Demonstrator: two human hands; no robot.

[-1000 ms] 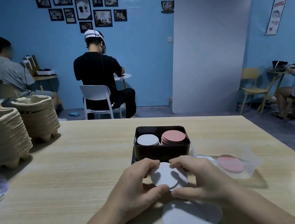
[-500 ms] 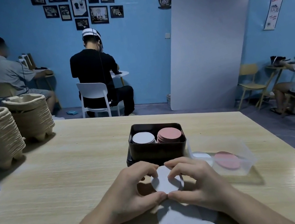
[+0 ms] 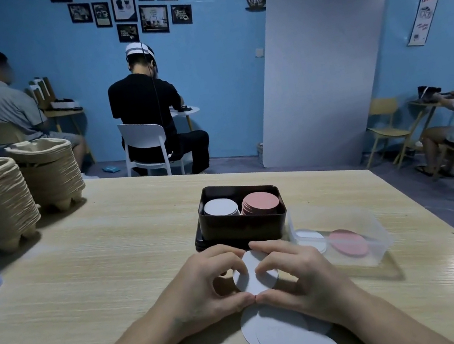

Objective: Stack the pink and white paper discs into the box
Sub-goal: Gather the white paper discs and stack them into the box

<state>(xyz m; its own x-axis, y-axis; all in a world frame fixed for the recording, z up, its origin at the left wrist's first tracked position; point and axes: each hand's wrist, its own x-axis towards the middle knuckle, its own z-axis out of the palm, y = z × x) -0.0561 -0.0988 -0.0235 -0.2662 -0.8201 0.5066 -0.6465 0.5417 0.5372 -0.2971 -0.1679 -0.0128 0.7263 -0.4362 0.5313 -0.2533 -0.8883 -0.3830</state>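
White paper discs point(image 3: 255, 277) are held between your two hands just above the wooden table point(image 3: 85, 272), directly in front of the dark box point(image 3: 241, 228); how many are in the bundle is unclear. Your left hand point(image 3: 206, 287) and right hand point(image 3: 302, 277) both curl round the rim. Fingertips are on the far edge and thumbs meet at the near edge, so the hands form a closed ring on the edges, not the faces. Inside the box, a white stack point(image 3: 221, 207) stands in the left half and a pink stack point(image 3: 260, 202) in the right, side by side. More loose white discs point(image 3: 281, 332) lie fanned on the table under your wrists. A clear plastic tub point(image 3: 355, 252) to the right holds a pink disc point(image 3: 348, 243) and a white disc point(image 3: 310, 240). The discs look very light, thin and smooth. They will likely slide over one another and crease if pinched hard, so a gentle hold by the rim, edges squared, seems safest.
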